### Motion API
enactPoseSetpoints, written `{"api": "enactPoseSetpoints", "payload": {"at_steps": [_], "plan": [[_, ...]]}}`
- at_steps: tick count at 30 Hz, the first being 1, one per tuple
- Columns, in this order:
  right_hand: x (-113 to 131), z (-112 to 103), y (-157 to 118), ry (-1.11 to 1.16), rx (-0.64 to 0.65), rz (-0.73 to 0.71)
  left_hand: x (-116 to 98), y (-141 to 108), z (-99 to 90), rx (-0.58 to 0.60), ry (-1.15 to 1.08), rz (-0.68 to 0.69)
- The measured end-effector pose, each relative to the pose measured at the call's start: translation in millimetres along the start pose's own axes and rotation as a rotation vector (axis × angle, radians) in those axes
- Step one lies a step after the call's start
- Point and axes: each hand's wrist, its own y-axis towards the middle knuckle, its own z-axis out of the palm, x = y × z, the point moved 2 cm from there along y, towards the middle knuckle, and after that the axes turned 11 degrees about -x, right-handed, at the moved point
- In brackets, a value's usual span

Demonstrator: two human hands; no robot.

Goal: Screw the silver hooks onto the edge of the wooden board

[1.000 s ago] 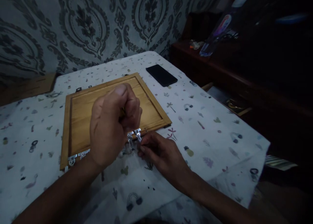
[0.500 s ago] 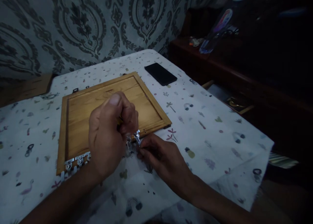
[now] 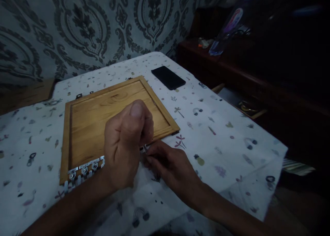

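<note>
A framed wooden panel [image 3: 103, 112] lies flat on the patterned cloth. Along its near edge, to the left, runs a row of small shiny metal clips [image 3: 84, 168], the rest of it hidden behind my left hand. My left hand [image 3: 126, 139] is closed in a fist above that edge, thumb on top; whatever it grips is covered by the fingers. Just right of it, my right hand [image 3: 165, 160] pinches the end of a small metal clip [image 3: 145, 148] at the panel's edge.
A black phone [image 3: 168, 77] lies beyond the panel on the white printed tablecloth [image 3: 219, 139]. At the right, a plastic bottle [image 3: 227, 31] stands on dark furniture above an open drawer [image 3: 239, 100]. Brown cardboard [image 3: 25, 93] lies at the left, below a patterned wall.
My left fist has moved right, closer to my right hand, hiding more of the pinched clip and uncovering another clip in the row. My right hand keeps its pinch in nearly the same place.
</note>
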Motion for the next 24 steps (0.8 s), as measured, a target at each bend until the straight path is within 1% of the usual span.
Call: {"api": "enactPoseSetpoints", "payload": {"at_steps": [3,6,8,12,14,16,19,22,23,24], "plan": [[-1,0,0,-0.007,0.003,-0.010,1,1,3.1,-0.003,-0.053,-0.036],[-1,-1,0,-0.022,-0.001,-0.022,2,3,3.9,0.046,-0.105,-0.045],[0,-1,0,-0.029,-0.006,-0.030,5,4,3.3,0.108,-0.107,-0.057],[-2,-1,0,-0.027,0.003,0.000,9,9,4.3,0.274,-0.101,-0.066],[-3,-1,0,-0.021,0.013,0.007,9,11,6.0,0.334,-0.108,-0.087],[-5,-1,0,-0.024,0.015,0.005,7,12,7.4,0.352,-0.117,-0.140],[-7,0,0,-0.058,-0.016,0.001,5,13,8.6,0.392,-0.128,-0.198],[-9,1,0,-0.047,-0.029,-0.019,4,14,8.0,0.441,-0.121,-0.173],[-9,2,0,-0.022,-0.025,-0.023,4,15,7.2,0.429,-0.101,-0.150],[-10,3,0,0.006,-0.022,-0.021,3,16,6.1,0.394,-0.073,-0.121]]}}
